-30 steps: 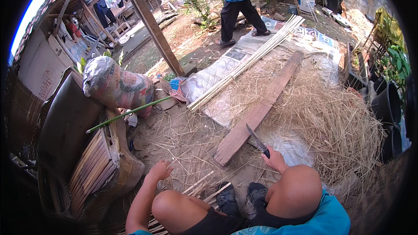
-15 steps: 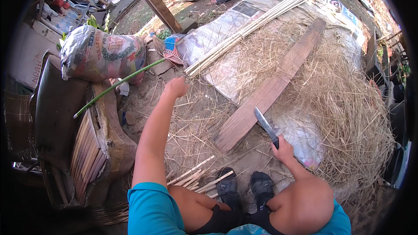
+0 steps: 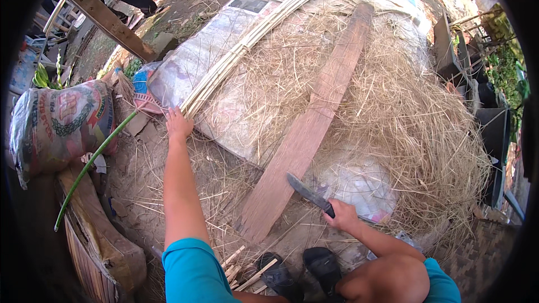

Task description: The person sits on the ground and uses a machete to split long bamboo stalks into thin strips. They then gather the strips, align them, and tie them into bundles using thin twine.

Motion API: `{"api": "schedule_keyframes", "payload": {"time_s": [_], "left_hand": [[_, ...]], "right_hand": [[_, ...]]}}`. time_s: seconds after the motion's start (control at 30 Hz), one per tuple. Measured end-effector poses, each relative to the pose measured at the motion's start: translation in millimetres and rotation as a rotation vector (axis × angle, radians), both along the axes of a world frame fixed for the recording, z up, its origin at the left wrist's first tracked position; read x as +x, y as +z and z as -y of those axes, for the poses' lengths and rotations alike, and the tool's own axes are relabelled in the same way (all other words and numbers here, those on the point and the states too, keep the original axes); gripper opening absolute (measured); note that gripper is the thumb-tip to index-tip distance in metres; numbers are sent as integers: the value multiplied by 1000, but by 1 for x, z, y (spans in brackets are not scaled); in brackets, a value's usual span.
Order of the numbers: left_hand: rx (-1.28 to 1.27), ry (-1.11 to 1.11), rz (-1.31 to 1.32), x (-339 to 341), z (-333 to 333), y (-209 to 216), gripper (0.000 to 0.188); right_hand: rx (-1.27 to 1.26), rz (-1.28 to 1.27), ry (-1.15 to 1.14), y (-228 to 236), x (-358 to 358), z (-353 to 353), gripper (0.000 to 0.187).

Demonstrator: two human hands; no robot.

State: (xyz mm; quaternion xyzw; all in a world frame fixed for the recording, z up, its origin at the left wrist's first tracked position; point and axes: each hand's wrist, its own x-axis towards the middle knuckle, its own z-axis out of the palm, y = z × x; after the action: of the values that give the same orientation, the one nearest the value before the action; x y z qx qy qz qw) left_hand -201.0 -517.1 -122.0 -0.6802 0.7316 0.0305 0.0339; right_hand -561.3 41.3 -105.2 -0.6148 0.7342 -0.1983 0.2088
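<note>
Left hand (image 3: 178, 123) stretched far forward, fingers spread loosely on the near ends of the bundle of pale split canes (image 3: 255, 33), touching but not yet closed around any. Right hand (image 3: 343, 217) fisted tight on the handle of a heavy knife (image 3: 310, 194), blade angled up-left, tip just beside the long wooden plank (image 3: 306, 134). Risk, as judged: bare blade close to the left forearm and to the sandalled feet (image 3: 303, 269) (toes near the plank's end); loose straw (image 3: 426, 129) underfoot, easy to slip or snag.
</note>
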Motion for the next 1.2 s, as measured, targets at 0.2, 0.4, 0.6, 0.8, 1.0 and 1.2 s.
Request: {"api": "schedule_keyframes", "payload": {"time_s": [0.2, 0.4, 0.6, 0.8, 1.0, 1.2], "left_hand": [[239, 168, 27, -50, -15, 32, 100], [-46, -90, 66, -37, -13, 50, 48], [105, -203, -371, -29, 4, 103, 30], [108, -154, -153, -42, -9, 180, 49], [94, 104, 12, -27, -34, 191, 102], [498, -2, 225, -8, -9, 85, 92]], "right_hand": [[27, -4, -2, 5, -3, -4, 49], [82, 8, -8, 13, -3, -4, 47], [199, 37, -49, 17, 0, 3, 49], [61, 39, -83, 14, 10, -1, 45], [100, 45, -101, 14, 7, -2, 47], [155, 52, -20, 11, 1, 2, 51]]}}
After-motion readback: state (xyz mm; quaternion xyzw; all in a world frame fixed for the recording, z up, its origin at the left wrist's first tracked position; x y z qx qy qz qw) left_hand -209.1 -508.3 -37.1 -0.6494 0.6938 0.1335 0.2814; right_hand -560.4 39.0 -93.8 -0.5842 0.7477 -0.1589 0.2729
